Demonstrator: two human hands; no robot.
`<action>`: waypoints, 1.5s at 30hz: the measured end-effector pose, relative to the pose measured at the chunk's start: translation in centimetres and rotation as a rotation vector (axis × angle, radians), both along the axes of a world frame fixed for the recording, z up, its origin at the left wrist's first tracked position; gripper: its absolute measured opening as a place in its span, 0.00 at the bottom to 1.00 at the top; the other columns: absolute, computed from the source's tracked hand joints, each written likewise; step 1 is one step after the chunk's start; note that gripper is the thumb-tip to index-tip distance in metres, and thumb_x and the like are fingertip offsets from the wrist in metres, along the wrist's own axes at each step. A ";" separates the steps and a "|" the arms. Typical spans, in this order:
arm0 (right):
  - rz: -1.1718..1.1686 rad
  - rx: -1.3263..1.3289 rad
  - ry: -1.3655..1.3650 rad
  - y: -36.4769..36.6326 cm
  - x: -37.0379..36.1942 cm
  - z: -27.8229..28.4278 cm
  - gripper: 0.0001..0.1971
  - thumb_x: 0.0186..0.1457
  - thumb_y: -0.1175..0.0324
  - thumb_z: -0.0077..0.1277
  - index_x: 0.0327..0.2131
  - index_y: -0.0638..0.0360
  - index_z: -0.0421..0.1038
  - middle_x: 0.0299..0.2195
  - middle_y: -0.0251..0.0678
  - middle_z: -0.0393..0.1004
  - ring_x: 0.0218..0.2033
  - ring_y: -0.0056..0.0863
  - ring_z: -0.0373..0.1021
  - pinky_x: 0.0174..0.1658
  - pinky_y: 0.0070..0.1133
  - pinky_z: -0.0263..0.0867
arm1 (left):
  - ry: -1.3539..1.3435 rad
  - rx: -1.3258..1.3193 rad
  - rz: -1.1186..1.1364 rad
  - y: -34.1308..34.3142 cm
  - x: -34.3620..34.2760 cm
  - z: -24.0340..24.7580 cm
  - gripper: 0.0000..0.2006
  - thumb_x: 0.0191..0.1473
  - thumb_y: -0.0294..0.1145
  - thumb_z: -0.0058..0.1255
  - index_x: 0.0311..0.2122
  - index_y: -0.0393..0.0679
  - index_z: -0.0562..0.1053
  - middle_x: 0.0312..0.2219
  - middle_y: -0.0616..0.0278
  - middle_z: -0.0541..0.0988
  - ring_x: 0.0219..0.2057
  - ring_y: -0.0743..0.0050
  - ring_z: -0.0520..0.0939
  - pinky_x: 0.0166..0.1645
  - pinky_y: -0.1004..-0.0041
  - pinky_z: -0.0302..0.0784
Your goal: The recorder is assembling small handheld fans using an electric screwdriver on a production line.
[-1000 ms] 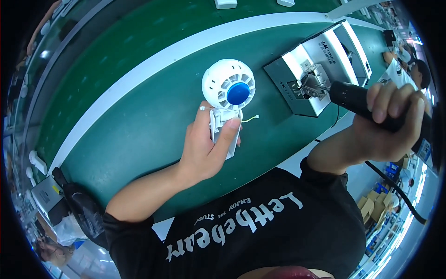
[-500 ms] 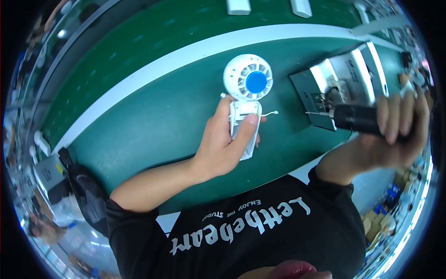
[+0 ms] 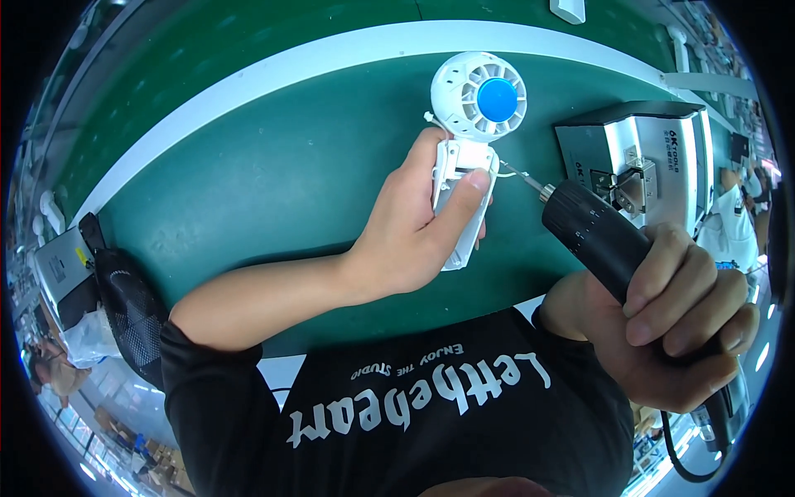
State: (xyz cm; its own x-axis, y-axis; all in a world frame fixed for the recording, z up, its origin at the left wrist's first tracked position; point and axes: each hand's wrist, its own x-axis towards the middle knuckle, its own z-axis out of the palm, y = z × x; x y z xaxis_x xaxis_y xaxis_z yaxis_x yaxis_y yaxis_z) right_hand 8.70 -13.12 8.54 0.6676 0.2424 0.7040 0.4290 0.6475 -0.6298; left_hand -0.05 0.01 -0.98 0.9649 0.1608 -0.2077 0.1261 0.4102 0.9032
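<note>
My left hand [image 3: 418, 211] is closed round the white handle of a small handheld fan [image 3: 447, 103], thumb lying along the handle's opened side. The fan's round head has slatted vents and a blue disc [image 3: 497, 100] at its centre, and points away from me. Thin white wires stick out on both sides of the handle near its top. In my right hand [image 3: 683, 311] is a black electric screwdriver [image 3: 596, 232], tilted so its thin bit reaches to the handle's upper right edge, by a wire. Whether the bit touches the handle I cannot tell.
A grey and black screw feeder box [image 3: 671, 157] stands at the right on the green table [image 3: 248, 182]. Across the far side runs a white strip [image 3: 331, 62], with a white part [image 3: 568, 10] beyond it. A black mesh bag [image 3: 128, 306] and a grey box [image 3: 62, 269] are at the left.
My right hand has brought the screwdriver from the screw feeder leftward and nearer to me, its bit now by the fan handle. The fan appears slightly farther right and up in the view.
</note>
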 end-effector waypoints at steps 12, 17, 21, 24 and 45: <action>0.020 -0.080 -0.042 0.7 -0.1 -0.8 0.09 0.58 0.61 0.46 0.34 0.55 0.62 0.20 0.26 0.62 0.14 0.15 0.61 0.21 0.18 0.59 | -0.015 0.052 -0.014 -0.3 0.0 -0.2 0.13 0.64 0.36 0.43 0.47 0.38 0.60 0.31 0.61 0.74 0.25 0.80 0.78 0.27 0.78 0.73; 0.016 -0.154 -0.170 1.2 -0.3 -1.1 0.11 0.60 0.61 0.47 0.30 0.54 0.58 0.18 0.26 0.61 0.14 0.14 0.60 0.19 0.16 0.58 | -0.053 0.222 -0.016 -0.4 0.0 -0.3 0.12 0.63 0.32 0.43 0.45 0.36 0.60 0.27 0.59 0.75 0.23 0.76 0.78 0.26 0.75 0.72; 0.065 -0.190 -0.244 1.5 -1.3 -1.6 0.14 0.60 0.60 0.48 0.29 0.53 0.55 0.17 0.26 0.61 0.13 0.13 0.59 0.19 0.14 0.58 | -0.068 0.334 0.006 -0.9 -1.1 0.2 0.12 0.62 0.30 0.43 0.44 0.34 0.58 0.22 0.54 0.76 0.21 0.65 0.79 0.25 0.68 0.71; 0.035 -0.120 -0.230 1.8 -0.9 -1.3 0.14 0.59 0.60 0.50 0.29 0.53 0.55 0.17 0.26 0.61 0.12 0.13 0.58 0.19 0.14 0.58 | -0.119 0.401 0.017 0.0 -0.5 0.7 0.12 0.61 0.29 0.44 0.43 0.34 0.58 0.22 0.53 0.76 0.21 0.62 0.79 0.26 0.68 0.71; -0.108 0.206 0.050 -6.1 3.0 0.6 0.07 0.60 0.68 0.43 0.34 0.60 0.59 0.21 0.30 0.58 0.13 0.17 0.58 0.20 0.16 0.55 | 0.951 1.931 0.665 28.2 0.9 1.1 0.26 0.55 0.40 0.51 0.51 0.29 0.62 0.41 0.42 0.72 0.40 0.37 0.76 0.45 0.55 0.74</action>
